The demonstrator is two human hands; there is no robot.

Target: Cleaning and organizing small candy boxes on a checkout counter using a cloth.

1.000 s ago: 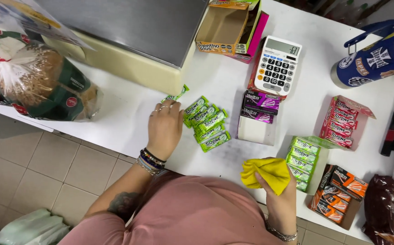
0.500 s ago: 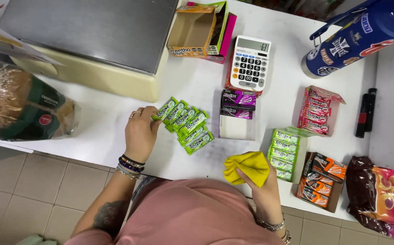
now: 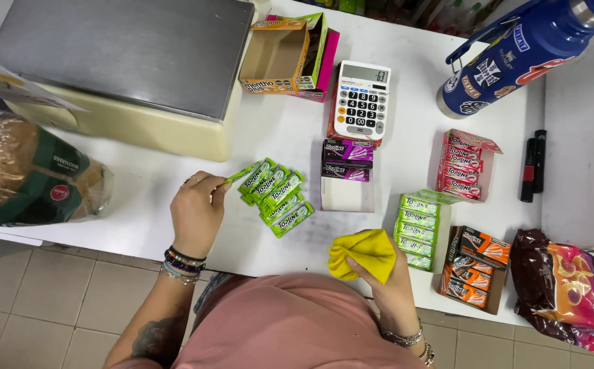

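While the left hand (image 3: 196, 213) rests on the white counter (image 3: 140, 198), one thin green gum pack (image 3: 241, 173) is pinched between its fingertips, at the left edge of the fan of green gum packs (image 3: 276, 198). These packs are flat, glossy and rectangular, and they are laid overlapping each other, just left of the calculator's column of boxes. The right hand (image 3: 389, 273) is closed around a soft, crumpled yellow cloth (image 3: 362, 253), which is held above the counter edge, below and slightly right of the fan.

The white calculator (image 3: 361, 100) with dark keys is taken as the landmark. Directly below it a small white display box with purple gum packs (image 3: 347, 152) is seen. To the lower right of it a box of green packs (image 3: 416, 229) is placed, and further down an orange box (image 3: 478, 263). To its right a red box of red packs (image 3: 462, 167) is standing, and beyond that a black lighter (image 3: 533, 174). Up to the right a blue metal flask (image 3: 516, 51) with stickers is lying. Just left of the calculator an open cardboard box (image 3: 274, 58) with orange sides is found, touching a green and pink box (image 3: 321, 55). Far to the left a grey steel scale plate (image 3: 119, 51) on a cream base is seen, and below it a bread loaf in a clear bag (image 3: 27, 174). At the far lower right a shiny dark snack bag (image 3: 570, 290) is lying.
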